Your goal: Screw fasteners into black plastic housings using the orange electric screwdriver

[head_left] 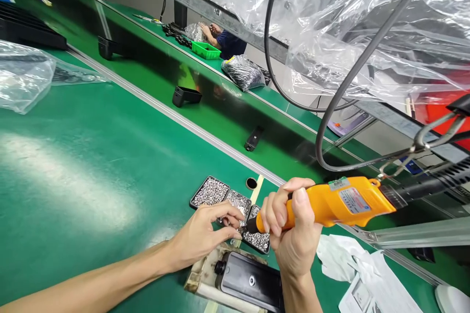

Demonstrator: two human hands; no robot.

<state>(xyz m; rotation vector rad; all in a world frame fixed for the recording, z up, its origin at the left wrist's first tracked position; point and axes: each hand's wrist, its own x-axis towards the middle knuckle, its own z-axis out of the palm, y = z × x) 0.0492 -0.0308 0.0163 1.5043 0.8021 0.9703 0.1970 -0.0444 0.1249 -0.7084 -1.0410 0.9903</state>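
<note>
My right hand [293, 227] is wrapped round an orange electric screwdriver [341, 203], held nearly level with its black tip pointing left toward the screw trays. My left hand [205, 234] reaches to that tip, fingers pinched together at the bit; whatever they hold is too small to make out. Below the hands a black plastic part [249, 281] lies in a worn fixture [200, 274]. Three small black trays of silver screws [211, 191] sit just beyond the hands.
The green bench [91, 166] runs left, with a conveyor belt [205, 107] behind carrying black parts [186, 95]. A clear plastic bag [22, 76] lies far left. White papers [352, 264] lie at right. Another person's hands [211, 32] work near a green bin [205, 50]. Cables hang overhead.
</note>
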